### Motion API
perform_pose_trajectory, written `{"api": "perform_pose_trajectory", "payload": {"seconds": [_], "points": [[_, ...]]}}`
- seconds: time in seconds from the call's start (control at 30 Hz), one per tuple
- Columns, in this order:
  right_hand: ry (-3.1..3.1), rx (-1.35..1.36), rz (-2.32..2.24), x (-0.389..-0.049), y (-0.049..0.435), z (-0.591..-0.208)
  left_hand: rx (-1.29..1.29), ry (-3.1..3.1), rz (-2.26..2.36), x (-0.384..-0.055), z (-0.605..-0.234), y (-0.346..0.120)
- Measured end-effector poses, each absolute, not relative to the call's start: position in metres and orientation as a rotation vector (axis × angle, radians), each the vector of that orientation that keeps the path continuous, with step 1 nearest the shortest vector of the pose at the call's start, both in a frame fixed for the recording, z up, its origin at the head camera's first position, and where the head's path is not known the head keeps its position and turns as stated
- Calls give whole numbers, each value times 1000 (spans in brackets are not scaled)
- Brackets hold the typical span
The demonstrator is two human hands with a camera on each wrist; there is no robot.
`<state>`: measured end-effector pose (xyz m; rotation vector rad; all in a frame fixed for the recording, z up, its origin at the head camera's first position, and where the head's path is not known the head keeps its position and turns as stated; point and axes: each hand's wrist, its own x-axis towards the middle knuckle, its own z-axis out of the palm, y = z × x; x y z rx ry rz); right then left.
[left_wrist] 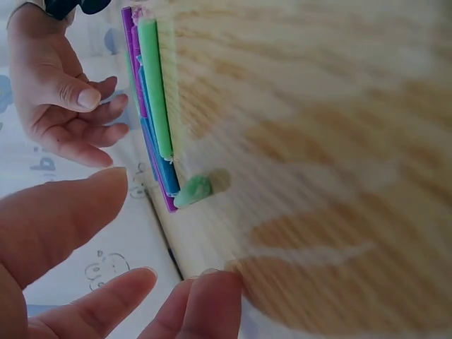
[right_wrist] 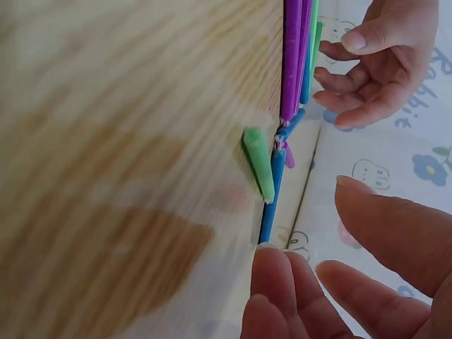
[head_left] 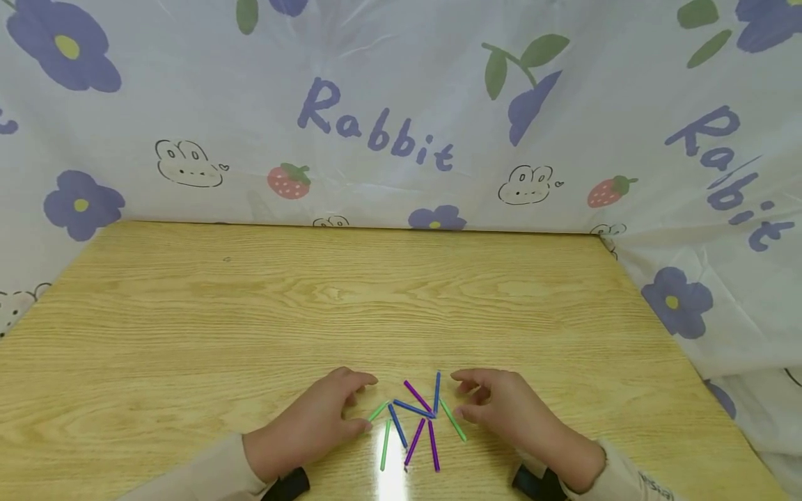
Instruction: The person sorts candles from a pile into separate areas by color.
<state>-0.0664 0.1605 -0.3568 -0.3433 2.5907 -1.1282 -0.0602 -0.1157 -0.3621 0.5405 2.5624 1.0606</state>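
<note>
Several short thin sticks in green, blue and purple lie in a loose, roughly fanned cluster at the front middle of the table. My left hand point(head_left: 316, 421) is beside the cluster on the left, fingers loosely bent and thumb apart from them. Its thumb tip is right by the lower end of a short green stick point(head_left: 379, 410). On the other side my right hand point(head_left: 504, 402) has the same loose bend, close to another green stick point(head_left: 453, 419) and an upright-pointing blue stick point(head_left: 437, 393). Neither hand holds anything. Purple sticks point(right_wrist: 291, 63) show edge-on in the right wrist view.
The wooden table point(head_left: 313, 299) stretches away to a white cloth backdrop point(head_left: 388, 69) printed with flowers, rabbits and strawberries. More cloth hangs along the left and right sides. Dark bands point(head_left: 287, 485) sit at both wrists, and a bright reflection shines on the table below the sticks.
</note>
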Motion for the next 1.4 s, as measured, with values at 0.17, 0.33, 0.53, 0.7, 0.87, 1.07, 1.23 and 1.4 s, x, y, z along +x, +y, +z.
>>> {"api": "perform_pose_trajectory", "payload": {"seconds": [0.17, 0.33, 0.53, 0.7, 0.87, 1.07, 1.23, 1.4], "points": [[2579, -373, -1121, -65, 159, -358, 560, 2565, 1067, -61, -366, -114], [2549, -380, -1108, -63, 158, -360, 564, 2549, 1067, -61, -367, -113], [2559, -417, -1076, -61, 157, -361, 604, 2537, 1072, -62, -366, -110], [2563, -437, -1064, -60, 157, -362, 604, 2523, 1074, -63, -367, -109], [2574, -444, -1029, -61, 157, -363, 586, 2503, 1089, -64, -368, -108], [2576, -419, -984, -63, 153, -363, 560, 2498, 1082, -64, -368, -107], [2603, -417, -936, -64, 150, -362, 582, 2516, 1078, -64, -368, -107], [2625, -430, -890, -62, 149, -360, 579, 2524, 1073, -63, -368, -107]]}}
